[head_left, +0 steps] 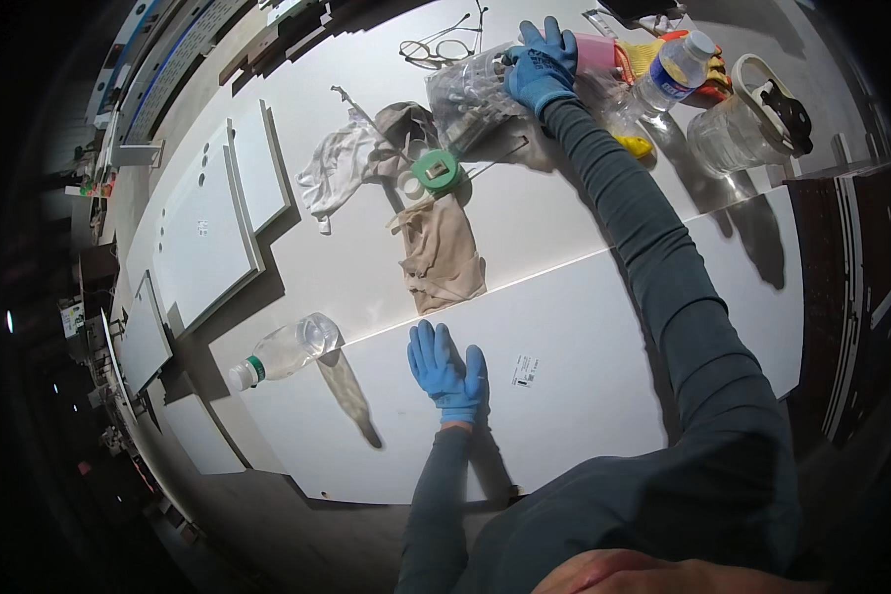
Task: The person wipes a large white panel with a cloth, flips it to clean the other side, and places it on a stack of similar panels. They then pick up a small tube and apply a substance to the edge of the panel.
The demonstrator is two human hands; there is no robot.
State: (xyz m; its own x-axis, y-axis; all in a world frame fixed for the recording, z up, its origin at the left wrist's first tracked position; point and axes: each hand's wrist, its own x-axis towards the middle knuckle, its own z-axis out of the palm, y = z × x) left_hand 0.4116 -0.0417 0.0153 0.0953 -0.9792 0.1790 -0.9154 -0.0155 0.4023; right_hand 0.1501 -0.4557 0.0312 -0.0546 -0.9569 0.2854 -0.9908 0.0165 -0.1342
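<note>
My left hand (445, 371), in a blue glove, lies flat with its fingers stretched out on a white panel (584, 416) that has a small printed label (525, 371). Far out, my right hand (544, 69), also in a blue glove, rests at the right side of a clear plastic bag (470, 94) of small pieces too jumbled to name. Its fingers are extended and apart, with the thumb against the bag. A pink item (594, 52) sits just right of that hand. Left of the bag are a green tape measure (437, 171), a beige cloth (441, 252) and a whitish cloth (342, 168).
Eyeglasses (436, 49) lie at the far edge. A clear bottle (292, 348) lies on its side at the left. To the right are a water bottle (675, 71), a yellow item (635, 147) and a clear jug (733, 137). White boards (203, 233) are stacked at the left.
</note>
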